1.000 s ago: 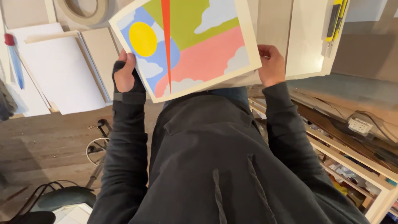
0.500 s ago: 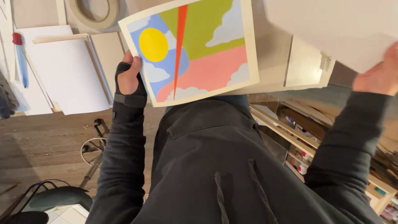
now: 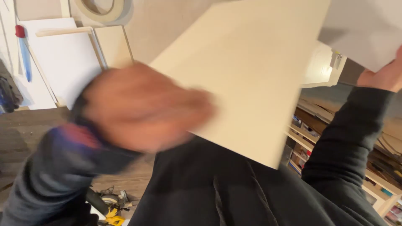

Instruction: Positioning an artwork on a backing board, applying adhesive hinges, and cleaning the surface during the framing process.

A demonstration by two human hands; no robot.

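Note:
My left hand is close to the camera and motion-blurred, gripping the left edge of a large cream sheet whose plain back faces me. Its printed side is hidden. My right hand is raised at the far right edge and holds the lower edge of a separate white sheet at the upper right. Both arms wear dark sleeves, and my dark jacket fills the lower frame.
White boards lean at the upper left beside a round tape roll and a blue tool with a red end. Wooden shelves with small items run along the right. Tools and cables lie on the wood floor.
The sheet in my left hand has flipped from its coloured print side to its plain back and swung closer to the camera. My right hand stays raised with the white sheet.

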